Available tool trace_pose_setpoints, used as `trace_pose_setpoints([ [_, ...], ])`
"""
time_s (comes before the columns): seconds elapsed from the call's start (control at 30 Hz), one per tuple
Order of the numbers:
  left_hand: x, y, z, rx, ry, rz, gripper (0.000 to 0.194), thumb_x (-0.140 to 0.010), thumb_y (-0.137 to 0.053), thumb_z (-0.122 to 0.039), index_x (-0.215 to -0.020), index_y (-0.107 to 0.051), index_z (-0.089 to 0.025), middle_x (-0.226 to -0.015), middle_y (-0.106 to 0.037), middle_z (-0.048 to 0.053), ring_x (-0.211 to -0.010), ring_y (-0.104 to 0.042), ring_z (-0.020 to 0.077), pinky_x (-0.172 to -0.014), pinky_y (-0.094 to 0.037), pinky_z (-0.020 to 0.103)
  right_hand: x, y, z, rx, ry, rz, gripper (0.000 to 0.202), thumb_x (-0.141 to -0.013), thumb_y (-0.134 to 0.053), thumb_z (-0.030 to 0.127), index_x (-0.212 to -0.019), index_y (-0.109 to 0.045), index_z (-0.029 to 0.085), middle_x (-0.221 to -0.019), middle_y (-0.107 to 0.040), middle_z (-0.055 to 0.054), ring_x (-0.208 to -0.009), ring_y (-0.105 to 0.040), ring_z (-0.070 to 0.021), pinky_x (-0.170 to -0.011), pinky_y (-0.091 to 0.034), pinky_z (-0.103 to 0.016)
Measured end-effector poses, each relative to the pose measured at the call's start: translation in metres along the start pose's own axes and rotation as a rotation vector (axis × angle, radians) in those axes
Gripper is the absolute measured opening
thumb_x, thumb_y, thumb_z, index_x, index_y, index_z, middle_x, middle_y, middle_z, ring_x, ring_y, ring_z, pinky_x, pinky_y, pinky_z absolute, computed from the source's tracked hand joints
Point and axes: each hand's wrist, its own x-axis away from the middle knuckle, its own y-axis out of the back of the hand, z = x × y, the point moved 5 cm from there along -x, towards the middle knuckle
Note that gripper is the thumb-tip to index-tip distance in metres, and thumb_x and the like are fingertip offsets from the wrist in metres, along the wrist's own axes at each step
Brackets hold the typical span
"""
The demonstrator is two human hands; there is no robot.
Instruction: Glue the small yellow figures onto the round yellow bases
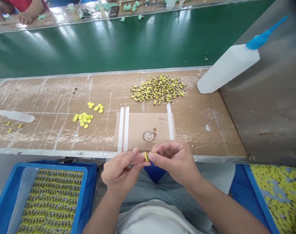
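Observation:
My left hand (124,167) pinches a small yellow disc (146,157) edge-on, just in front of the bench edge. Close against it, my right hand (173,161) holds a tiny piece between thumb and fingertips, touching or almost touching the disc; the fingers cover most of it. Just beyond my hands lies a cardboard sheet (143,123) with white tape strips, bearing a small round clear dish or blob (148,136). Farther back is a heap of small yellow and dark pieces (159,89). Loose yellow discs (84,118) lie to the left.
A white bottle with a blue nozzle (228,68) leans against the metal panel (267,97) at right. Blue trays (85,195) of yellow parts stand below the bench, left and right. A green belt (113,48) runs behind; another person's hands (26,18) rest beyond it.

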Motion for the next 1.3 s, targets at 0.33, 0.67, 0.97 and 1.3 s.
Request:
trace_pose_setpoints([
  [0.33,-0.004,-0.003,-0.005,-0.08,-0.076,0.013,0.065,-0.073,-0.084,-0.004,-0.131,-0.066,-0.026,-0.086,-0.081,-0.002,-0.067,-0.075,0.0129,-0.068,-0.066,0.024,0.0,0.0,0.001,-0.038,-0.019,0.017,0.021,-0.057,-0.096,0.014,-0.069,-0.08,0.022,-0.068,-0.076,-0.002,-0.057,-0.069,-0.0122,-0.055,-0.057,-0.014],
  [0.67,-0.002,-0.003,-0.002,-0.097,-0.025,-0.027,0.066,-0.073,-0.083,-0.003,-0.133,-0.065,-0.026,-0.091,-0.081,0.0,-0.071,-0.075,0.0137,-0.069,-0.066,0.023,-0.006,0.002,0.0,-0.047,-0.089,0.039,0.023,-0.057,-0.098,0.017,-0.072,-0.081,0.02,-0.07,-0.077,-0.004,-0.059,-0.071,-0.0123,-0.058,-0.058,-0.013],
  [0.97,0.008,-0.008,0.003,0.051,0.234,-0.116,0.077,-0.075,-0.084,-0.008,-0.143,-0.055,-0.03,-0.092,-0.081,-0.001,-0.075,-0.078,0.0142,-0.073,-0.066,0.022,-0.006,0.002,0.008,0.073,-0.036,0.016,0.02,-0.058,-0.097,0.019,-0.07,-0.08,0.019,-0.065,-0.075,-0.004,-0.055,-0.068,-0.0121,-0.053,-0.055,-0.014],
  [1.3,0.004,-0.003,0.002,0.051,0.237,-0.108,0.076,-0.073,-0.087,-0.013,-0.141,-0.058,-0.03,-0.086,-0.081,-0.001,-0.071,-0.078,0.0155,-0.068,-0.066,0.022,-0.006,0.0,0.012,0.174,0.014,0.026,0.021,-0.058,-0.097,0.025,-0.068,-0.08,0.018,-0.064,-0.073,-0.004,-0.051,-0.061,-0.0128,-0.048,-0.054,-0.021],
])
